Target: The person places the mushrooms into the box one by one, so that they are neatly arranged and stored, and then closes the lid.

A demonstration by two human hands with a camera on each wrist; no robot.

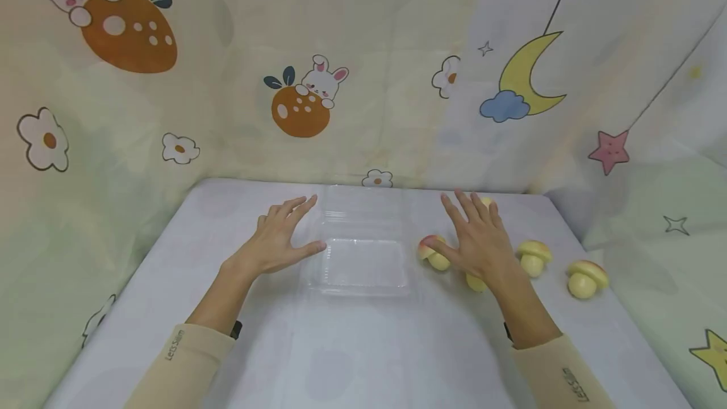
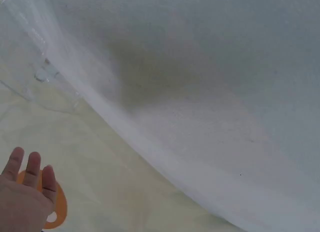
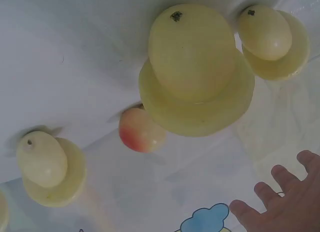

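A: Near to far, quick. What was closest?
B: The beige sleeves, over the near part of the table. Next, a half-hidden mushroom by the R wrist, w/ the outermost mushroom off to the R and the middle mushroom btwn them.
A: Grips?
B: L hand: wide, thumb well apart from the fingers, nothing held. R hand: same, fingers spread, nothing held.
A: Which relation mattered most, in your view?
B: Prob. the thumb-side mushroom. It lay just L of the R palm, at the thumb tip, btwn that hand and the clear container. Stem toward the wearer, cap away, so its long axis ran approx. near-to-far. R hand was clearly nearer; L hand was across the container.
A: Touching?
B: Couldn't tell; the thumb overlapped the cap in the head view.
A: And the container?
B: Middle of the table, its two halves one behind the other. L thumb tip was right by its L edge; contact unclear.
A: Farther back?
B: A yellowish bit past the R fingers, mostly hidden, poss. another mushroom. Then the printed cloth behind the table.
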